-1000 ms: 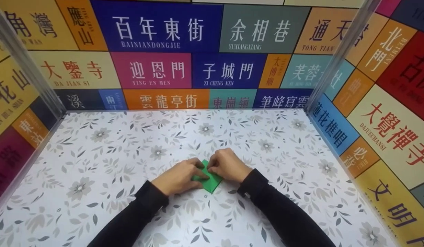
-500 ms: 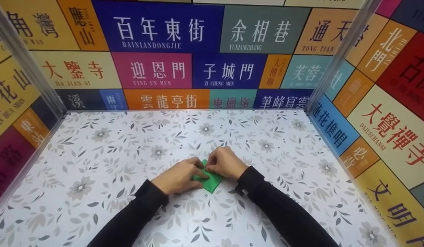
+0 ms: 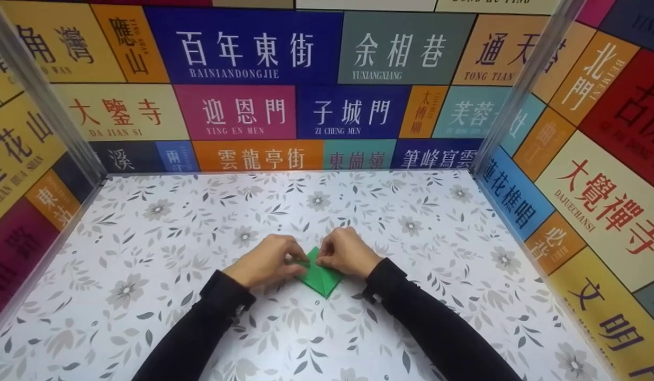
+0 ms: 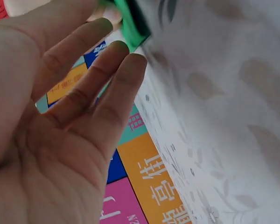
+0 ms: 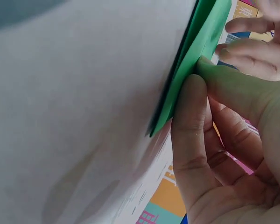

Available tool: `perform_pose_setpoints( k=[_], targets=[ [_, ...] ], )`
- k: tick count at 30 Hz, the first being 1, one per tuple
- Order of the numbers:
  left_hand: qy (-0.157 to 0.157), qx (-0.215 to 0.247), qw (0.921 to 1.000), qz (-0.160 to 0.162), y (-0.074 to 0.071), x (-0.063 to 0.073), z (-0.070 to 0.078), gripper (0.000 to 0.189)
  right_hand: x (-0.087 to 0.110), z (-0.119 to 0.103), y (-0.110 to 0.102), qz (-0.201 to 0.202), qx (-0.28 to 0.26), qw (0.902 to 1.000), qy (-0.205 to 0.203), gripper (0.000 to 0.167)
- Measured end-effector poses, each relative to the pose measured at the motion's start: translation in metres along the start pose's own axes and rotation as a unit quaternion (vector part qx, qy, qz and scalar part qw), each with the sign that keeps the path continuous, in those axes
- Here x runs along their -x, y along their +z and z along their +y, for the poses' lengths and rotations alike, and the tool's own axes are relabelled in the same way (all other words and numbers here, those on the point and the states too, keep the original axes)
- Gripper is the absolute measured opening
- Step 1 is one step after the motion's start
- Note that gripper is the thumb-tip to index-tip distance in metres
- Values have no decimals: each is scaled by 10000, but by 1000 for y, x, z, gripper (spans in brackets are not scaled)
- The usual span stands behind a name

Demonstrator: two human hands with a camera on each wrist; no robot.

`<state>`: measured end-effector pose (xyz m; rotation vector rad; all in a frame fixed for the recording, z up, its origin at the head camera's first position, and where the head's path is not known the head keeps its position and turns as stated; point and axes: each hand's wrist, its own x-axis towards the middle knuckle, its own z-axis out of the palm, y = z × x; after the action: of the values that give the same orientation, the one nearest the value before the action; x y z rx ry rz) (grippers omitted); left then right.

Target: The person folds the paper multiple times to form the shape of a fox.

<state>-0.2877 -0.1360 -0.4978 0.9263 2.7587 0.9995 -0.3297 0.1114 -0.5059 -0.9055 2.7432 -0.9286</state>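
A small folded sheet of green paper (image 3: 322, 279) lies on the table between the two hands, one pointed corner toward the person. In the right wrist view the folded paper (image 5: 194, 65) shows layered edges. My right hand (image 3: 349, 252) holds its right side, the thumb and index finger together at the paper's edge. At the paper's left side is my left hand (image 3: 268, 259), fingertips close to the edge. The left wrist view shows the left hand (image 4: 70, 112) with its fingers extended and apart, just under a corner of the paper.
A white tabletop (image 3: 199, 328) printed with grey leaves and flowers spreads around the hands. Upright panels (image 3: 242, 53) with colourful blocks of Chinese lettering stand at the back and both sides. Black sleeves (image 3: 184, 328) cover both forearms.
My left hand has lifted off the top of the green paper and shifted slightly left and away from the person, uncovering more of it. The right hand stays at the paper's right side.
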Motion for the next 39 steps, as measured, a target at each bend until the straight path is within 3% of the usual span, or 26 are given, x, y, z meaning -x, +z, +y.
perform_pose_setpoints(
  k=[4, 9, 17, 24, 31, 39],
  targets=[
    [-499, -14, 9983, 300, -3, -8, -5, 8, 0, 0, 1, 11, -55, 10000, 27, 9],
    [-816, -50, 9953, 527, -1, -23, -10, 3, 1, -1, 2, 83, -87, 9999, 8, 8],
    [-1423, 262, 9880, 536, 5, -47, -12, 5, 1, 0, 3, 113, -94, 9999, 57, 8],
    [-1542, 259, 9854, 670, 8, -55, -13, 7, 3, 0, 3, 275, -53, 9995, -167, 10],
    [-1878, 376, 9790, 701, 10, -58, -11, 8, 4, -1, 3, 287, -143, 9994, -151, 11],
    [-1737, 170, 9816, 773, 10, -58, -8, 7, 4, -2, 3, 292, -110, 9995, -71, 11]
  ],
)
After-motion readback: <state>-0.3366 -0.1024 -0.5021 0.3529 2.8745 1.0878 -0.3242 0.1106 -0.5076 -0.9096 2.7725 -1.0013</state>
